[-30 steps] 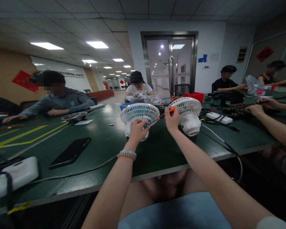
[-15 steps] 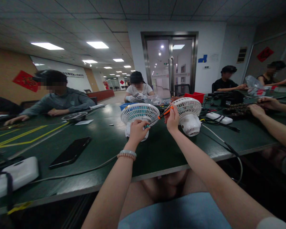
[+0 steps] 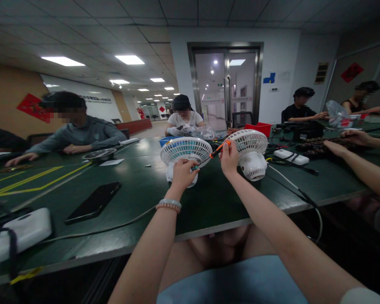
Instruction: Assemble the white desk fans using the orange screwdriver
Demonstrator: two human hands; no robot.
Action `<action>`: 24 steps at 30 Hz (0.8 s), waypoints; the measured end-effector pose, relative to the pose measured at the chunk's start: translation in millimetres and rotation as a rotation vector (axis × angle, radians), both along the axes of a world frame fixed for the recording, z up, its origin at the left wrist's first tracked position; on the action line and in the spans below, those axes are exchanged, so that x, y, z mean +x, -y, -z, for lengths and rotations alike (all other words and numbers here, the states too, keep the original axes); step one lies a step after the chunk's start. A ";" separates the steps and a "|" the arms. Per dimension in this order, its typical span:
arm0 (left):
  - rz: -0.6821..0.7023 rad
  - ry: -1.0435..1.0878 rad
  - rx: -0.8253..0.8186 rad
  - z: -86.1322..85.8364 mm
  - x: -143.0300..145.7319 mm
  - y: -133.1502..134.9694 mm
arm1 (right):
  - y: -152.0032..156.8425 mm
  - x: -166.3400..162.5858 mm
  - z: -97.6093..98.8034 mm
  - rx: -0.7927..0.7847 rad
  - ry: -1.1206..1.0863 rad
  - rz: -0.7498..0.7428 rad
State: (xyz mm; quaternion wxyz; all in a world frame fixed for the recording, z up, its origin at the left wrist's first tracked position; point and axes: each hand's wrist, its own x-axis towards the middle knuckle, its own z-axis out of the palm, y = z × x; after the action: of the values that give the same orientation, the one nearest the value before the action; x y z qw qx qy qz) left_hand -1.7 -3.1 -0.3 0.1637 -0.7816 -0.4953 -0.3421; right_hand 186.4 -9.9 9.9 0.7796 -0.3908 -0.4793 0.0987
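Observation:
A white fan [image 3: 185,147] stands on the green table before me, its round slatted guard tilted upward. My left hand [image 3: 184,174] is closed at the front of this fan, below the guard. A small teal-tipped piece [image 3: 194,167] shows at its fingertips, too small to name. My right hand [image 3: 229,159] grips an orange-and-black screwdriver [image 3: 221,149] by the handle. The tool slants down to the left, toward the fan and my left fingertips; where its tip ends is unclear. Just right of that hand stands a second white fan [image 3: 252,158].
A black phone [image 3: 93,202] and a white box with a strap [image 3: 22,234] lie at left. Cables, a white power bank-like box [image 3: 291,157] and a red bin [image 3: 259,128] are at right. Several people sit around the table; a co-worker's hands [image 3: 342,147] are at far right.
My right fingers have shifted a little on the screwdriver handle, and the handle has turned slightly. My left hand and both fans stay in place. The co-worker's hand at right moved left.

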 end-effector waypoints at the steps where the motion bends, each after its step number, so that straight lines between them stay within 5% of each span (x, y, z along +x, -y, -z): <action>1: -0.001 0.000 0.003 0.0 0.0 0.1 | -0.3 0.1 -0.1 0.006 0.005 0.030; 24: -0.001 -0.005 0.004 0.5 0.5 -0.1 | -3.6 2.8 0.8 0.067 0.042 0.095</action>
State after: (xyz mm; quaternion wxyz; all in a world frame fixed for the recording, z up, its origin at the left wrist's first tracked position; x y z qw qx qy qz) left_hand -1.2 -3.1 -0.8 0.1668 -0.7819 -0.4944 -0.3412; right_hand 189.2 -6.4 9.1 0.7858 -0.3889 -0.4794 0.0371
